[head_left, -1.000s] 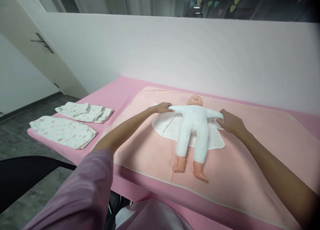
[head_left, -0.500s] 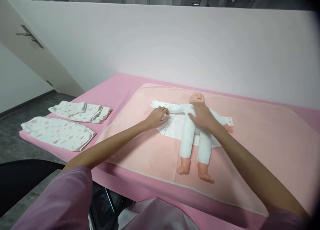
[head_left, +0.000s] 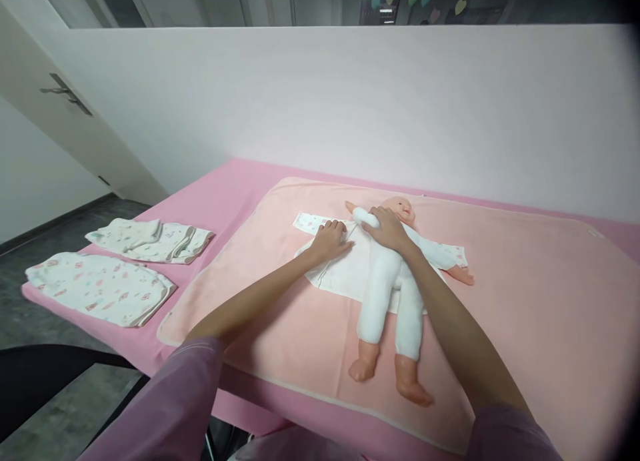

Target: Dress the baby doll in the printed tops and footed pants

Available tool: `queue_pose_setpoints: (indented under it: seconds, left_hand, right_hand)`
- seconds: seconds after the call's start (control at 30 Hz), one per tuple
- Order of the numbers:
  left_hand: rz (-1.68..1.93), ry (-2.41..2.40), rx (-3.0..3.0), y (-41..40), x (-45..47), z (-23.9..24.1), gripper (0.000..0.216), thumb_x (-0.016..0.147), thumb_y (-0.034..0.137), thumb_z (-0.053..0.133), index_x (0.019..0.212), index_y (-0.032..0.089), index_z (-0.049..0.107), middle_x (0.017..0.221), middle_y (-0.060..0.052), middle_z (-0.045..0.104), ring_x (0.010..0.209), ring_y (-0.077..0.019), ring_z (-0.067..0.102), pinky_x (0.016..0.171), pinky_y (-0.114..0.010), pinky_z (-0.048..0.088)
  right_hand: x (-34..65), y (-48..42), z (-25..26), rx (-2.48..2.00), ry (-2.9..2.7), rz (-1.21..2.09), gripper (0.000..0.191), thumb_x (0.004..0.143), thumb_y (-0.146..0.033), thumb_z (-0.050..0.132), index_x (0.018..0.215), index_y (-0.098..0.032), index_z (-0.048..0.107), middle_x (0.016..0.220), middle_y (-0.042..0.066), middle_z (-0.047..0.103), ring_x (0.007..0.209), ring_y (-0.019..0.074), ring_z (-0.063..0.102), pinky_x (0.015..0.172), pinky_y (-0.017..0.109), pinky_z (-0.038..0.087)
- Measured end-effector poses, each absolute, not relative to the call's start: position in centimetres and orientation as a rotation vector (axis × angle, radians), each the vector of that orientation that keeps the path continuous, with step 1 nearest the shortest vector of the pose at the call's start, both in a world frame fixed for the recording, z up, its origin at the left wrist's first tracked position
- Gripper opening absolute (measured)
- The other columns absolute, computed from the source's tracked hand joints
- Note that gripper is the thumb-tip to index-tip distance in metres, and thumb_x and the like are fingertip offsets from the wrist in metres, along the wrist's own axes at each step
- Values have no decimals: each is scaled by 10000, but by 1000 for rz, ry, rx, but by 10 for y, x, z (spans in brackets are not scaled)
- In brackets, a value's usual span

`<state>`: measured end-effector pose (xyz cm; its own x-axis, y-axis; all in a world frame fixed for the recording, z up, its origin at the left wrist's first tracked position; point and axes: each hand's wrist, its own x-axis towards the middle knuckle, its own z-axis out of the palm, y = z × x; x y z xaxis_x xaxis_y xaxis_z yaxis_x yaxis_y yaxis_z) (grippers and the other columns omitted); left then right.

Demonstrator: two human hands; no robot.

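A baby doll [head_left: 385, 281] with a white cloth body lies on its back, its head [head_left: 400, 207] toward the wall. Under it is spread a white baby shirt [head_left: 340, 274] with patterned cuffs. The doll's arm on the right is in a sleeve [head_left: 437, 251]; the arm on the left [head_left: 365, 217] is out of the cloth and bent up. My right hand [head_left: 390, 229] is closed around the upper part of that bare arm, near the shoulder. Beside it, my left hand [head_left: 330, 241] has its fingers curled on the shirt near the flat left sleeve [head_left: 309, 222].
A peach blanket [head_left: 525, 301] covers much of the pink table [head_left: 220, 187]. Two folded patterned cloths, one nearer [head_left: 100, 287] and one farther [head_left: 150, 239], lie at the left edge. Behind stands a white wall [head_left: 325, 101]. A black chair part [head_left: 45, 367] is at lower left.
The doll's left-side arm has come out of the sleeve area and is bent upward. My right hand has moved from its chest to that arm. My left hand has shifted right along the shirt.
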<state>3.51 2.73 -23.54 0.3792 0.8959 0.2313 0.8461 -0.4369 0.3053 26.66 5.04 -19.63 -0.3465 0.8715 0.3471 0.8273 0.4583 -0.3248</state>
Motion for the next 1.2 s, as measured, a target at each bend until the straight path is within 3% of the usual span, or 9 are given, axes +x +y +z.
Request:
queue_pose_setpoints:
  seconds: [0.13,0.33,0.6,0.7,0.83,0.93,1.0,1.07,1.2]
  left_hand:
    - [534,1721,2406,44,53,-245,255,1023,425,559,1121,189,553,1259,-153,665,1243,-356,550,1092,-513,383]
    - [557,1700,2327,55,51,-252,144,1065,297,427,1034,193,522,1237,-196,664,1247,-374,551,1099,-539,369]
    - [713,1602,2041,68,29,-238,207,1132,350,287,983,246,385,1034,-99,695,921,-226,668,808,-359,510]
    - [786,1549,2024,69,29,-234,204,1137,356,309,985,247,390,1045,-91,689,932,-204,661,817,-338,514]
    - [959,1567,2157,66,32,-232,131,1090,297,442,975,235,450,1124,-128,689,1116,-281,607,981,-438,487]
    - [1022,1490,2185,63,32,-230,93,1095,270,414,1015,236,448,1312,-148,683,1254,-298,586,1078,-475,458]
    - [1003,1382,2133,62,32,-228,117,1124,291,349,1034,244,409,1335,-155,691,1275,-285,619,1041,-447,489]
    - [953,1327,2071,60,33,-227,141,1145,332,299,1059,248,373,1242,-163,716,1209,-278,679,944,-412,521]
    - [845,1444,2031,61,37,-225,195,1153,398,244,1139,237,353,1011,-123,716,868,-264,711,774,-390,501]
  right_hand:
    - [273,50,-198,-1419,-2137,223,114,878,-304,589,817,-245,514,950,72,687,969,291,561,840,399,411]
    - [266,52,-201,-1403,-2162,229,156,833,-304,585,730,-241,486,852,60,687,937,278,550,775,379,359]
    - [272,57,-199,-1399,-2234,310,112,796,-263,590,708,-232,528,818,53,691,942,271,564,783,372,382]
    - [255,56,-198,-1447,-2334,266,77,837,-311,631,828,-235,629,875,64,734,996,297,587,834,389,400]
    - [237,48,-196,-1458,-2349,179,296,861,-403,709,1085,-211,688,1077,113,771,1066,330,632,931,433,459]
    - [264,33,-193,-1406,-2175,84,281,934,-361,622,1155,-199,684,1219,136,749,1160,326,643,1054,458,470]
    - [303,18,-193,-1467,-2064,-27,294,941,-276,536,1176,-194,692,1278,158,730,1232,350,624,1108,496,456]
    - [348,2,-196,-1573,-2055,-30,406,870,-226,535,1240,-193,697,1334,174,714,1266,385,618,1126,543,449]
    - [403,-8,-208,-1575,-2246,381,688,807,-365,653,1483,-252,586,1475,143,668,1290,407,638,1029,526,534]
